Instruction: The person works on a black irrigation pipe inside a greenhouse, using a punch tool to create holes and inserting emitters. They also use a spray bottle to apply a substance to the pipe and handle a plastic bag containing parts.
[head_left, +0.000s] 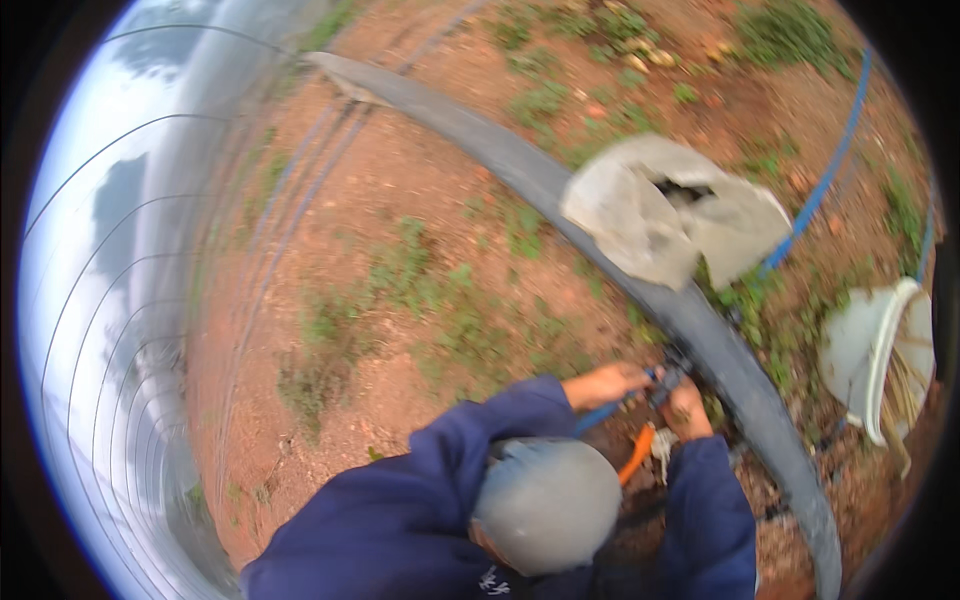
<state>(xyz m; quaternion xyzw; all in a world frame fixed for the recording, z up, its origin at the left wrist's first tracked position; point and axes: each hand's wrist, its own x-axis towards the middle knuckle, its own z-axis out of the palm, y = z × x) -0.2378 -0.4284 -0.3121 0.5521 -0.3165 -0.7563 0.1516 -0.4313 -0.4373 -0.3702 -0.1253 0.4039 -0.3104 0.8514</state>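
Beside a thick grey hose (718,352) laid over reddish soil (380,170), a co-worker bends over a small dark pipe fitting (672,376), which sits at the hose's near side, in the lower middle of the view. The co-worker's left hand (612,383) reaches in from the left, its fingers closed near a blue tube (598,417) that slants down toward the body. The co-worker's right hand (687,408) grips at the fitting from below, fingers curled and bunched; blur hides exactly where they press. The camera wearer's own hands are out of frame, so the state of their fingers cannot be told.

Just below the right hand shows a curved orange piece (637,455), with a crumpled white scrap (662,446) next to it. The co-worker, seen from above and behind, wears a grey cap (548,505) and a navy jacket (375,515).

Farther up the hose, a torn off-white sheet (640,190) lies partly across it, a dark opening near its middle. A blue pipe (832,175) runs from the sheet toward the upper right. At far right, a white bucket (850,350) leans on its side, tan strands (904,385) at its mouth. Green weeds (440,300) dot the ground; at far left, thin hoops (110,265) curve against a bright sky.
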